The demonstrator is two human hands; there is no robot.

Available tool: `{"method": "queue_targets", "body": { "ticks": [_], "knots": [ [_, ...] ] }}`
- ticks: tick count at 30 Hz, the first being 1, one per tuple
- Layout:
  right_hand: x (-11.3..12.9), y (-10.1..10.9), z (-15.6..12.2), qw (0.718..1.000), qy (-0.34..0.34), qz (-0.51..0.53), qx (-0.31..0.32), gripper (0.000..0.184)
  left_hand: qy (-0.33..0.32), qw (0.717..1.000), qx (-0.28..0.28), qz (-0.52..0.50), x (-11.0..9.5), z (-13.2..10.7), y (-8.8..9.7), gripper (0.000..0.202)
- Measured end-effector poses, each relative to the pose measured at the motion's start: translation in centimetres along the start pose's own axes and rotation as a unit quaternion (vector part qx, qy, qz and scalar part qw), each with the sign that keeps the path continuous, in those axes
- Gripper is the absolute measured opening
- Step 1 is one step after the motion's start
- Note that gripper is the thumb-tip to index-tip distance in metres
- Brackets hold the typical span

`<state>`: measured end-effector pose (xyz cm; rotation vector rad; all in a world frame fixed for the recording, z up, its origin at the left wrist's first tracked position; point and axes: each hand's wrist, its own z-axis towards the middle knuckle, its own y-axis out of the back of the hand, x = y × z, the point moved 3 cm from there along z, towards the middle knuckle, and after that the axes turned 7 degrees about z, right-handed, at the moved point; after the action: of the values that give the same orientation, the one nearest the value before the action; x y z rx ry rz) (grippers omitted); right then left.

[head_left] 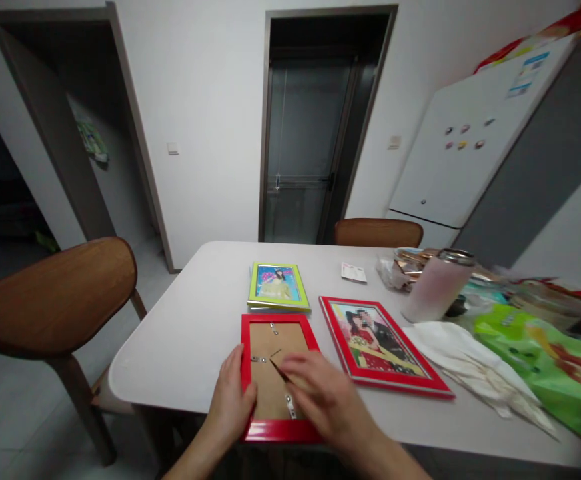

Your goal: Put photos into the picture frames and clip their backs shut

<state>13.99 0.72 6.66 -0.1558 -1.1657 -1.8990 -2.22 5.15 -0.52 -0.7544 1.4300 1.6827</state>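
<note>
A red picture frame (280,432) lies face down at the table's near edge, its brown backing board (265,333) showing several small metal clips. My left hand (233,393) grips the frame's left side, thumb on top by the board's edge. Over the board's right half, my right hand (320,390) has its fingers closed; a thin dark pointed thing shows at the fingertips, too small to name. A short dark line lies on the board just above them. To the right a second red frame (395,382) lies face up with a photo of two people.
Behind lies a yellow-green picture frame (303,297), with a small white card (353,273) farther back. A pink tumbler (437,287), white cloth (470,353), green bag (545,360) and clutter crowd the right. Wooden chairs stand left (60,293) and behind (377,232).
</note>
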Motion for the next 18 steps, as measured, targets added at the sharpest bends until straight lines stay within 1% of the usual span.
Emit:
{"method": "queue_targets", "body": {
  "ticks": [1,2,3,5,6,7,10,12,15,18],
  "knots": [
    [-1.5,1.2,0.5,0.998,-0.061,-0.026,0.008,0.025,-0.012,1.000,-0.003,0.022,-0.1,0.0,0.0,0.057],
    [-3.1,2.1,0.9,0.992,-0.109,-0.051,0.036,0.023,-0.022,0.999,-0.003,0.038,-0.2,0.0,0.0,0.057],
    [-4.6,2.4,1.1,0.984,-0.145,-0.066,0.082,0.021,-0.028,0.998,-0.001,0.047,-0.2,0.0,0.0,0.057],
    [-7.1,2.2,1.1,0.971,-0.170,-0.078,0.147,0.020,-0.030,0.998,0.007,0.049,-0.3,0.1,-0.1,0.057],
    [-7.9,1.8,1.0,0.968,-0.171,-0.084,0.163,0.021,-0.033,0.998,0.009,0.048,-0.3,0.1,-0.1,0.057],
    [-8.5,1.2,1.0,0.967,-0.170,-0.092,0.167,0.022,-0.039,0.998,0.011,0.047,-0.3,0.1,-0.1,0.057],
    [-9.2,-0.3,1.1,0.966,-0.172,-0.124,0.150,0.023,-0.053,0.997,0.015,0.052,-0.2,0.1,-0.3,0.058],
    [-9.1,-0.7,1.5,0.966,-0.172,-0.132,0.143,0.023,-0.054,0.997,0.014,0.062,-0.2,0.0,-0.3,0.058],
    [-8.9,-0.6,1.7,0.966,-0.164,-0.134,0.146,0.024,-0.049,0.996,0.009,0.070,-0.1,0.0,-0.3,0.059],
    [-8.7,-0.3,1.2,0.965,-0.158,-0.135,0.157,0.021,-0.049,0.996,0.011,0.070,-0.1,0.0,-0.2,0.060]
  ]
}}
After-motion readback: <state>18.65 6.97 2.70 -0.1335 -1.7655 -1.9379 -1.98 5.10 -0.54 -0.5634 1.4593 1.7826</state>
